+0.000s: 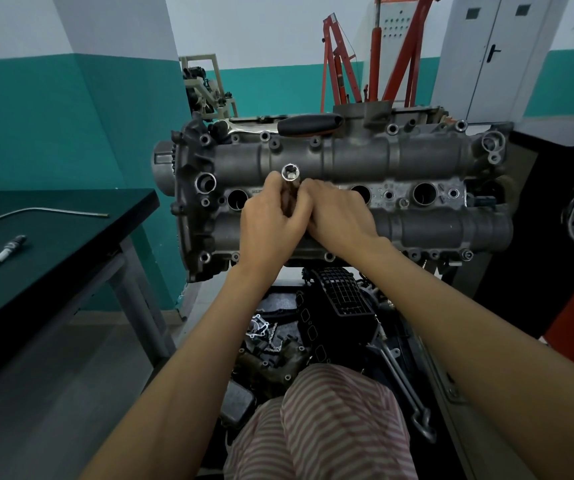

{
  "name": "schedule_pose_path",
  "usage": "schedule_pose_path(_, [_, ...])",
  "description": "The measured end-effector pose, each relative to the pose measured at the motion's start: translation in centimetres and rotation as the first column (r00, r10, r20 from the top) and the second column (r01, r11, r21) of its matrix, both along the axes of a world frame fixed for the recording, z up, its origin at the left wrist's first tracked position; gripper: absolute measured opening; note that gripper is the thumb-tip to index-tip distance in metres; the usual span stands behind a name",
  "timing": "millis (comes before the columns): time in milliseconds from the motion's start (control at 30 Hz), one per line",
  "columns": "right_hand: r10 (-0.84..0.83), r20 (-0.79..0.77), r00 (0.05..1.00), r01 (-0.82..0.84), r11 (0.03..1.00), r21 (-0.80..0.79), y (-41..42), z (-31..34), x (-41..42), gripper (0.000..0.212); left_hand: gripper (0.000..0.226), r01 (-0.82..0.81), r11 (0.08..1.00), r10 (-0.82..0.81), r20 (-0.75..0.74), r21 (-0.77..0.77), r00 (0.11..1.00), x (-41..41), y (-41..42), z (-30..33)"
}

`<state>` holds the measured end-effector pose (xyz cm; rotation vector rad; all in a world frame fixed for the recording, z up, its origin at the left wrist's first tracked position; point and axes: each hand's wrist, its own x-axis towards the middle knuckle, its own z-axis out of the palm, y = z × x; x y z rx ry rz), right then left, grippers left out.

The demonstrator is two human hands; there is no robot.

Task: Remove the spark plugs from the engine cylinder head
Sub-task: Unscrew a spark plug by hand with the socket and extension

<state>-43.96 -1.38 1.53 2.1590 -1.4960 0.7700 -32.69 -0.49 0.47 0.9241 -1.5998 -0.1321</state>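
Cylinder head [417, 161]: on stand, plug wells facing up for access.
Tabletop [71, 216]: holds one removed spark plug [8, 250], set clear of the work.
Ratchet [308, 124]: parked on the head's far edge.
Left hand [271, 226], right hand [339, 216]: fingers curled round the socket [290, 180], upright in the second well, likely turning it by hand.

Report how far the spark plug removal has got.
Done: one spark plug lies on the black table. In hand: both hands grip the long socket standing in the second well of the cylinder head. Left: whether the other wells still hold plugs cannot be seen.
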Motion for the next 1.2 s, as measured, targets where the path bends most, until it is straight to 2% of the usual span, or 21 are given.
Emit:
schedule_pose_path(133, [0.036, 0.074, 0.997, -0.036, 0.999, 0.008, 0.01, -0.02, -0.01, 0.032, 0.026, -0.015, 1.0, 0.015, 0.013, -0.004, 1.0, 0.05, -0.09, -0.04])
schedule_pose_path(367, [0.015, 0.038, 0.999, -0.015, 1.0, 0.001, -0.1, 0.08, -0.06, 0.035, 0.042, -0.03, 0.999, 0.03, 0.008, -0.045, 1.0, -0.12, -0.17, 0.2])
schedule_pose_path(467, [0.013, 0.01, 1.0, -0.014, 1.0, 0.008, -0.2, -0.02, -0.06, 0.031, 0.036, -0.019, 1.0, 0.019, 0.012, -0.019, 1.0, -0.08, -0.08, 0.09])
schedule_pose_path(600, [0.03, 0.046, 0.998, -0.031, 0.999, 0.018, -0.31, -0.16, -0.04, 0.03, 0.024, -0.017, 1.0, 0.017, 0.002, 0.018, 1.0, 0.08, -0.19, 0.03])
schedule_pose_path(833, [0.018, 0.074, 0.997, -0.018, 1.0, -0.004, 0.07, 0.23, -0.04, 0.035, 0.048, -0.016, 0.999, 0.017, 0.016, -0.045, 1.0, -0.03, -0.22, 0.32])
schedule_pose_path(1000, [0.011, 0.038, 0.999, -0.012, 1.0, 0.007, 0.08, 0.1, 0.1, 0.029, 0.038, -0.022, 1.0, 0.022, -0.002, -0.023, 1.0, 0.0, -0.09, 0.17])
schedule_pose_path(1100, [0.028, 0.067, 0.997, -0.029, 1.0, 0.01, 0.12, 0.06, 0.16, 0.034, 0.028, -0.009, 1.0, 0.009, -0.011, 0.007, 1.0, 0.09, -0.08, 0.12])
schedule_pose_path(1200, [0.015, 0.087, 0.996, -0.016, 1.0, 0.003, -0.02, 0.02, 0.14, 0.039, 0.033, -0.02, 1.0, 0.02, 0.002, 0.019, 1.0, 0.13, -0.2, 0.15])
